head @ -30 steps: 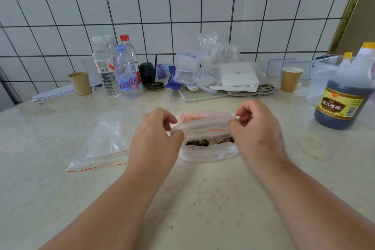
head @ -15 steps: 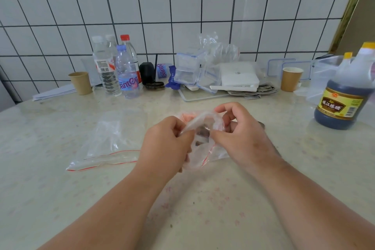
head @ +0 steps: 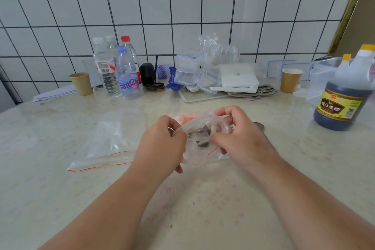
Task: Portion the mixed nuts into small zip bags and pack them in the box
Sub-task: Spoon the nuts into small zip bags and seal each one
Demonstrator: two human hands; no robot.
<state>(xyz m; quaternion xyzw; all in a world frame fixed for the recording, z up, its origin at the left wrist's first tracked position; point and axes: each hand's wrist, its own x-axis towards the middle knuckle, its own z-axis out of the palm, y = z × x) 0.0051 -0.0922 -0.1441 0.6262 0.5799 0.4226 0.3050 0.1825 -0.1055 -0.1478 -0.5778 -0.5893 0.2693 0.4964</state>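
Since earlier, both hands bunched the crumpled zip bag point(head: 199, 142) narrower.

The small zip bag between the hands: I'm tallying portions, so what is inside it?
Through the clear small zip bag, pinched by the left hand and right hand, a few dark nut pieces show. Fingers and crumpled plastic cover the rest, so the amount cannot be judged.
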